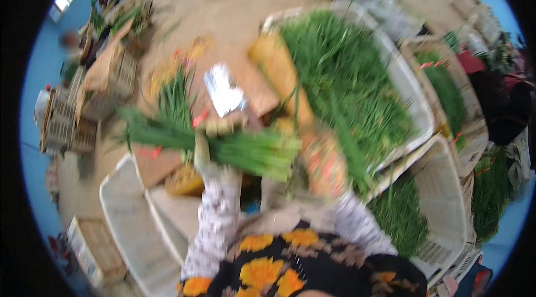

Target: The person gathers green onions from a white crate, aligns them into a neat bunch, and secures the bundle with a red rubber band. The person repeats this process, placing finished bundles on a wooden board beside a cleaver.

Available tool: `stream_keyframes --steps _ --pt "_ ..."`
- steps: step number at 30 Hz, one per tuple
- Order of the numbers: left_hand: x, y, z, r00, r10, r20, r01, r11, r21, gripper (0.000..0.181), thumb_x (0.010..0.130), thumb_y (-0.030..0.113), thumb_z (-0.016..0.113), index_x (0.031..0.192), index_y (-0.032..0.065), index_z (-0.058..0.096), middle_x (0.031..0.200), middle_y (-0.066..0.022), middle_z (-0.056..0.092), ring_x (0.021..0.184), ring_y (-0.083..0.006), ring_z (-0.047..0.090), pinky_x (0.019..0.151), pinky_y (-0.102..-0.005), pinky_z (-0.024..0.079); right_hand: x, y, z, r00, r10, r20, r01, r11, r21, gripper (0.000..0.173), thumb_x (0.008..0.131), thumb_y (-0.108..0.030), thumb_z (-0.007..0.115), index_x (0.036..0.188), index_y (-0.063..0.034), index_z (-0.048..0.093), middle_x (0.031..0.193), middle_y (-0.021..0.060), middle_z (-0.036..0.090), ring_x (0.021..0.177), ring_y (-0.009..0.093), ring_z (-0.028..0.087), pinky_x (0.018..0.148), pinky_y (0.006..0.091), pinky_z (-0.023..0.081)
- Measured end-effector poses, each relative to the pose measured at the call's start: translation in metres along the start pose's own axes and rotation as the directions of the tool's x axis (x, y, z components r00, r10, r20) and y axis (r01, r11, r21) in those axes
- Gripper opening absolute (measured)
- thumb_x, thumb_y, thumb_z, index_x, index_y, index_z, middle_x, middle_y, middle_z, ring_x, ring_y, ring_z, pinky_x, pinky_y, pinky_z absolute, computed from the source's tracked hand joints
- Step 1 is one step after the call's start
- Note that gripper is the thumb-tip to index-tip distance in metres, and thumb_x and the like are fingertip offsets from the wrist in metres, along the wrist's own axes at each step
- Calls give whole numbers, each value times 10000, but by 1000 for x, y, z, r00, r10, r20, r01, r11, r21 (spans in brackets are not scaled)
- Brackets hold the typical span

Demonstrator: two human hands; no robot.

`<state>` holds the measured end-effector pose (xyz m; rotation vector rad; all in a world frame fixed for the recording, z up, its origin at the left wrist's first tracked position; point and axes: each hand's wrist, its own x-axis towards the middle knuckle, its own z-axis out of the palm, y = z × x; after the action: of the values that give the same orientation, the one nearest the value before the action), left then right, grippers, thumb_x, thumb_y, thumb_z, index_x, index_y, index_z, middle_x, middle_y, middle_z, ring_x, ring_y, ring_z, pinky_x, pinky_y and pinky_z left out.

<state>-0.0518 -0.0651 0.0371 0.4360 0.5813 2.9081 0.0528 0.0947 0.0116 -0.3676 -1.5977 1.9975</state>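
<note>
My left hand [211, 138], in a pale glove, grips a bunch of long green leaves [255, 150] that look like Chinese chives. Their pale stem ends point right and the dark tips left. On the right, a flowered oversleeve or glove cuff [324, 163] covers my right forearm. A yellow-orange length [284, 75] continues beyond it, and blur keeps me from telling whether that is my glove or a separate thing. My right fingers cannot be made out. Another leafy bundle [173, 98] lies past my left hand, near a red tie [199, 118]. A shiny silvery sheet [224, 89] rests on the brown board [255, 92].
A white crate [418, 117] heaped with loose leaves [343, 71] stands at the right. Nearer me is another pale crate [444, 196] with greens inside. White tubs [130, 213] sit at left. Stacked crates [60, 121] and a blurred person [73, 41] are farther left.
</note>
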Motion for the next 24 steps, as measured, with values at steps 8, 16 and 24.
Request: stream_keyframes --steps 8,16,24 --pt "-18 20 -15 1000 14 -12 -15 993 -114 226 787 178 695 976 134 579 870 31 584 888 -165 549 987 -431 336 -4 13 3 976 175 -127 -75 826 558 516 941 -346 439 1284 35 374 1317 190 392 1252 334 363 1081 406 274" --pt "-25 15 -22 998 -34 -45 30 997 -78 228 796 160 678 1003 139 583 897 32 586 922 -163 546 999 -441 316 -15 6 10 956 -66 285 57 997 43 468 814 -20 550 1272 -23 453 1358 174 373 1272 293 362 1058 403 270" --pt "-32 11 -29 997 -64 -43 62 997 -42 219 836 123 613 1051 127 576 917 -2 601 955 -201 557 1045 -513 293 -3 -5 5 734 -334 592 662 545 -514 243 646 -131 698 882 -111 642 1083 102 591 1034 301 530 912 457 331"
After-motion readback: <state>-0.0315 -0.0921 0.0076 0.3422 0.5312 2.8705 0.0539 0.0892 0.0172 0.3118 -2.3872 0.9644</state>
